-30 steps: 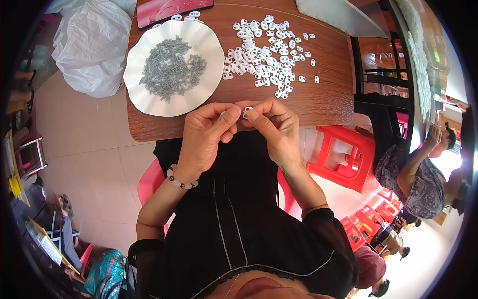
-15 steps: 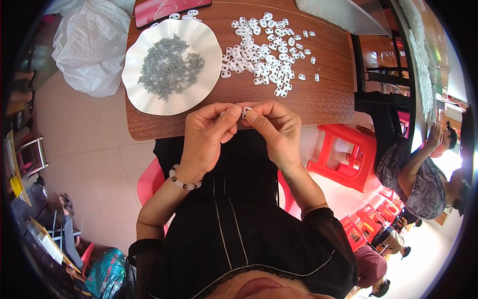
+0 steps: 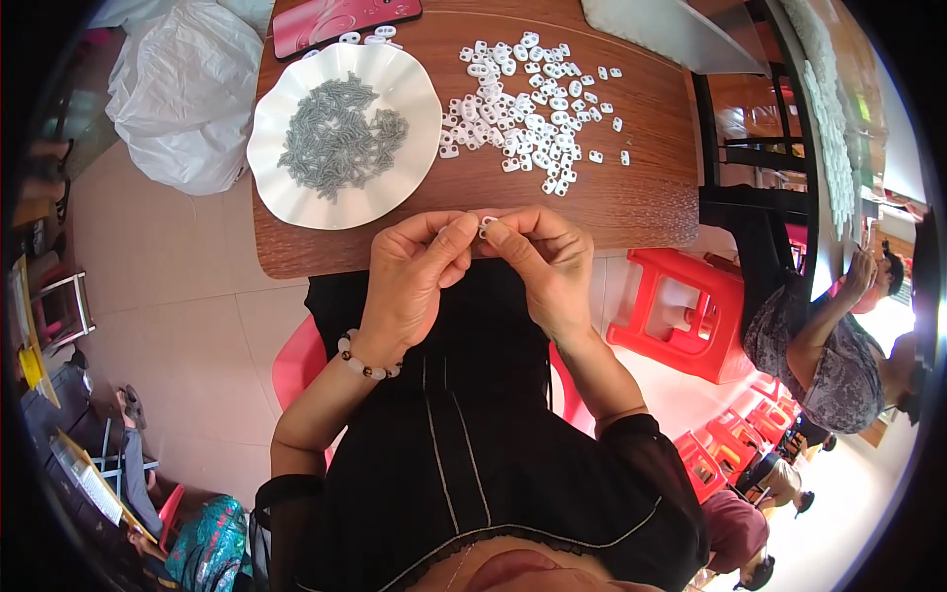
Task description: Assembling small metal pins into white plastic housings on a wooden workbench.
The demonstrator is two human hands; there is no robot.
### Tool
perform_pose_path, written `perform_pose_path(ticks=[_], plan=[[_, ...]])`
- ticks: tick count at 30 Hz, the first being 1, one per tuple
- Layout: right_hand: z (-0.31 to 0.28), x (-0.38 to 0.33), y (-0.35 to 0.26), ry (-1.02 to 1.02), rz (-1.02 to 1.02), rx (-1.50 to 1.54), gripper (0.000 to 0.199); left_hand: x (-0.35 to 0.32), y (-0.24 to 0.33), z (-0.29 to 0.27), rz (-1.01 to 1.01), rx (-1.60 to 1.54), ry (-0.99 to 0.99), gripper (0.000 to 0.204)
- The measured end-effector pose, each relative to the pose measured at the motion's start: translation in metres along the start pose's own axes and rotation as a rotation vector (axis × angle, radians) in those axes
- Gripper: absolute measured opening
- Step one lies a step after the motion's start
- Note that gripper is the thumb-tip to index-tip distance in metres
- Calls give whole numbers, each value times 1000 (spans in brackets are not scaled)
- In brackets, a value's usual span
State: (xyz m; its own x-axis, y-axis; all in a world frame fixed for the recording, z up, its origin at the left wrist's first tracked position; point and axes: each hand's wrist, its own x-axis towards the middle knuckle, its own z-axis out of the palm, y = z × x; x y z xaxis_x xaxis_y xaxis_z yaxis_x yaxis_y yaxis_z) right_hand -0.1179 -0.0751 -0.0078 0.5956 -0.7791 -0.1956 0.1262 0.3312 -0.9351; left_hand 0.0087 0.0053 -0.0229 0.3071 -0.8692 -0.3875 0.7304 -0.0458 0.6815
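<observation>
Two bare hands are meeting fingertip to fingertip at the near edge of a brown wood-grained tabletop [image 3: 641, 202]. The right hand [image 3: 554, 266] is clamping a small white piece [image 3: 486, 228] between thumb and forefinger, with a looped end showing past the thumb. The left hand [image 3: 409, 271] is bringing its thumb and forefinger together right beside that piece — whether those tips are pinching something small as well, I cannot tell, since the fingers are covering the spot. A beaded bracelet [image 3: 357, 365] is circling the left wrist.

Beyond the left hand, a white plate [image 3: 268, 178] with a wavy rim is holding a pile of small grey rods [image 3: 330, 143]. To the right of the plate, a loose heap of white two-holed pieces [image 3: 485, 111] is spreading over the tabletop, several of them lying apart on its right side. At the far left, a flat pink object [image 3: 345, 22] is resting just behind the plate — a few more white pieces [image 3: 375, 40] are lying between the two.

Left of the tabletop, a white plastic bag [image 3: 187, 109] is bulging. To the right, a red stool [image 3: 732, 340] is standing near another person [image 3: 843, 380] in a patterned top.
</observation>
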Motion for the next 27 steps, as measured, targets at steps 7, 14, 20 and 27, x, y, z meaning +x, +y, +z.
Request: perform_pose_path(ticks=[7,14,20,27], plan=[[-7,-6,-1,8,0,-44,9,-9,2,-3,-60,-117,-77,27],[-11,-2,-1,46,-6,-32,7,-11,1,-5,-104,-88,-59,25],[-5,-1,-10,54,7,-35,8,-11,1,-12,-120,-143,-37,22],[-13,-14,5,49,13,4,10,-15,-32,-8,-96,55,-80,25]])
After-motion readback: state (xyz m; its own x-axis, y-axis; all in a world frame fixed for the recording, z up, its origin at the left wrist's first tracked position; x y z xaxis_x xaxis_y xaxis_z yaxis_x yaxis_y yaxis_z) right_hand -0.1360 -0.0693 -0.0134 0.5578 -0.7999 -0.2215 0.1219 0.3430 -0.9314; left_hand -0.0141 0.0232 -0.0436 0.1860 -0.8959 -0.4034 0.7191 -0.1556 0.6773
